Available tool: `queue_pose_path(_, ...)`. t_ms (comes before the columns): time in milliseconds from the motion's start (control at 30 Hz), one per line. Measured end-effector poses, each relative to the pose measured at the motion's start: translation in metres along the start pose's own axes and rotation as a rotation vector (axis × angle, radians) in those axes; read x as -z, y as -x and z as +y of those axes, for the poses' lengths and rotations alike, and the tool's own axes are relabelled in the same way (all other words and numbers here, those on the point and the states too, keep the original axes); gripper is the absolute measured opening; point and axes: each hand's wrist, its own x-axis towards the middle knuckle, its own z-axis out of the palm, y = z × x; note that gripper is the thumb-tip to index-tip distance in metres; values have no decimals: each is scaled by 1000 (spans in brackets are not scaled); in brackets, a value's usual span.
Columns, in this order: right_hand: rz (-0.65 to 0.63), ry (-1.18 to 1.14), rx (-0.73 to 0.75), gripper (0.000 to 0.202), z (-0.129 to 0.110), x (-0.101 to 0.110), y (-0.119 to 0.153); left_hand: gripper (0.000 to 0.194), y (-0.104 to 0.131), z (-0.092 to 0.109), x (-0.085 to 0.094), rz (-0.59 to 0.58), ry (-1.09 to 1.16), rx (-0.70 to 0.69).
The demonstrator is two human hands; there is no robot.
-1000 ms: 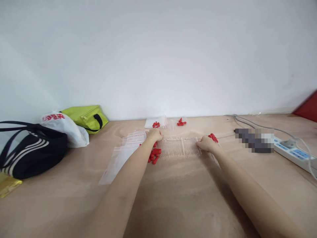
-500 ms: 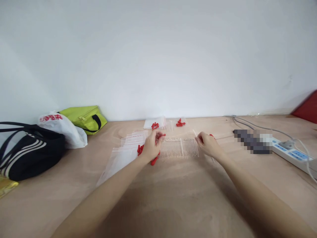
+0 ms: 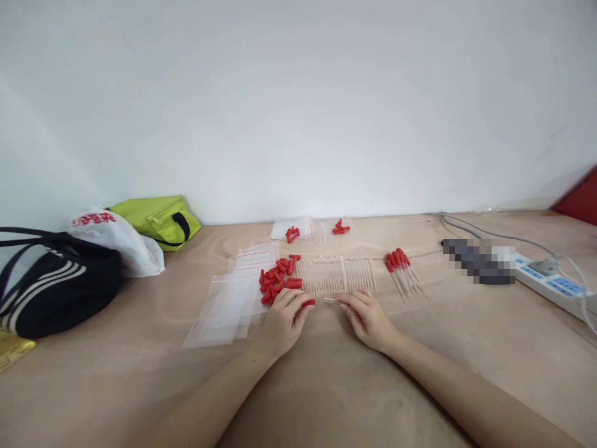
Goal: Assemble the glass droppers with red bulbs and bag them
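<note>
My left hand (image 3: 285,316) is closed in a pinch on a small red cap (image 3: 308,303). Facing it across a short gap, my right hand (image 3: 368,318) pinches a thin pale stick (image 3: 329,300) whose tip points at the cap. Just beyond my hands lies a row of similar pale sticks (image 3: 357,275), side by side. A heap of loose red caps (image 3: 278,272) sits beside the row, behind my left hand. Right of the row, several sticks wearing red caps (image 3: 399,259) lie fanned together.
Overlapping clear zip bags (image 3: 224,305) lie left of the heap. Near the wall, more red caps (image 3: 341,228) rest on clear bags. A black bag (image 3: 88,280), a white plastic bag (image 3: 144,255) and a green bag (image 3: 163,218) stand left. A power strip (image 3: 553,280) with cables lies right.
Both hands have come nearer to me and closer together, the right one moving left with its stick. The capped sticks and most of the cap heap have come into sight.
</note>
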Motion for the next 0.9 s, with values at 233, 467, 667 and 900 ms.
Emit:
queue_pose_path(233,-30,23,26,24,-6,-3,0,8,-2,4,3,-62,-83,42)
queue_pose_path(467,-25,69,0,24,-9,-2,-3,7,-1,4,2,-73,-95,31)
queue_pose_path(667,-18,64,25,25,-8,-1,-2,8,-1,6,5,-42,-60,2)
queue_pose_path(900,-100,79,32,25,-4,1,-3,13,1,2,3,-33,-32,-36)
